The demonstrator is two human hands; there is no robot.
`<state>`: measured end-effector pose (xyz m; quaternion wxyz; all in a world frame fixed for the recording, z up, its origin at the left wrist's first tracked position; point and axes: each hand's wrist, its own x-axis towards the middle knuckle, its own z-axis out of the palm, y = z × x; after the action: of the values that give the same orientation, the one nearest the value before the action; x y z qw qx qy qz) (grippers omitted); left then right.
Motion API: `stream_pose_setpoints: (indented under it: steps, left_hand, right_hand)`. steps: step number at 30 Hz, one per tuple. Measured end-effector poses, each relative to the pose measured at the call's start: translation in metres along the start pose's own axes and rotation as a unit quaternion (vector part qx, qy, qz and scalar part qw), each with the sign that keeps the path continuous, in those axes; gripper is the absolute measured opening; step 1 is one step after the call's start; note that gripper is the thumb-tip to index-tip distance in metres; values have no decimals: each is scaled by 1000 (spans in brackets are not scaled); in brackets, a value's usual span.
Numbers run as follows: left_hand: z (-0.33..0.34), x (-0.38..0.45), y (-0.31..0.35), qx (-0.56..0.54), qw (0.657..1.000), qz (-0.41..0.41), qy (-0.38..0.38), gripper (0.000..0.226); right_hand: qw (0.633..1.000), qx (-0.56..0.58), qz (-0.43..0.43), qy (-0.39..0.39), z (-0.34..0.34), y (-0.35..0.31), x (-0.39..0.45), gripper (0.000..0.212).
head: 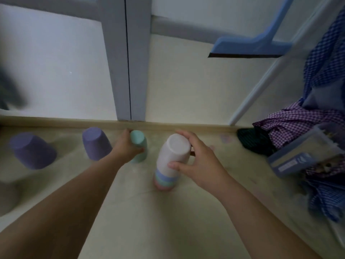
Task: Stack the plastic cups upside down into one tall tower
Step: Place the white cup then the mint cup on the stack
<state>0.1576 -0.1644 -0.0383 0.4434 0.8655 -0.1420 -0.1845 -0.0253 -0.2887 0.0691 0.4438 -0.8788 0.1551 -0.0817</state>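
Pale yellow sheet (149,212), one, covering the bed surface where you are working; slightly creased, edged at the far side by a wooden rail (74,122).

Head view, items in order from your left:

Purple cup (32,150), upside down, tilted, standing alone near the left edge.

Second purple cup (96,143), upside down, just beside your left wrist, apart from the first.

Mint cup (139,148), upside down on the sheet. Your left hand (128,144) is wrapped around its left side, fingers curled on the body, thumb low on the near wall.

Tower (168,165), near the middle of the sheet, right of the mint cup and not touching it. Top piece is a white cup (174,152), base upward; under it you can see rims in blue, mint and pink, nested. Tower leans a little toward the camera's left.

Your right hand (196,161) clasps the white cup from the right: thumb on the near wall, fingers over the far side of the base.

Checked cloth (298,122), purple and white, heaped at your right, with blue checked fabric below it.

Clear plastic box (298,157), lidded, lying against that heap.

Blue broom head (248,46), on the floor beyond the bed. Picture is motion-blurred; finer detail cannot be told.
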Motion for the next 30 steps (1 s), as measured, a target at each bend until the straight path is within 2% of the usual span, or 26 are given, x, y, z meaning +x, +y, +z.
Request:
stream_pose_setpoints:
  steps: [4,9,11,14,19,24,26,30]
  left_hand:
    - [-8,-9,6,-27,999,20,28,67]
    - [-71,-39,74,-95,985,129,71,55]
    - [-96,-60,109,-112,975,179,61,53]
    - [-113,-93,153,-160,960,230,7,58]
    - [-84,-118,171,-119,959,250,-54,61]
    - [-38,-122,142,-35,970,226,-80,61]
    - [-26,-123,127,-43,970,221,-87,63]
    - [-23,-123,118,-60,972,212,-86,67]
  right_hand:
    - [1000,14,6,0,2,7,-2,78]
    - [997,61,37,-7,2,11,-2,75]
    - [996,71,42,-18,-1,13,-2,74]
    - [997,60,40,-15,-9,11,-6,89]
    - [998,58,31,9,-38,11,-22,100]
    - [995,60,45,64,-66,27,-51,81]
    - [992,60,73,86,-74,42,-68,77]
    - [974,-36,153,164,-88,87,-103,72]
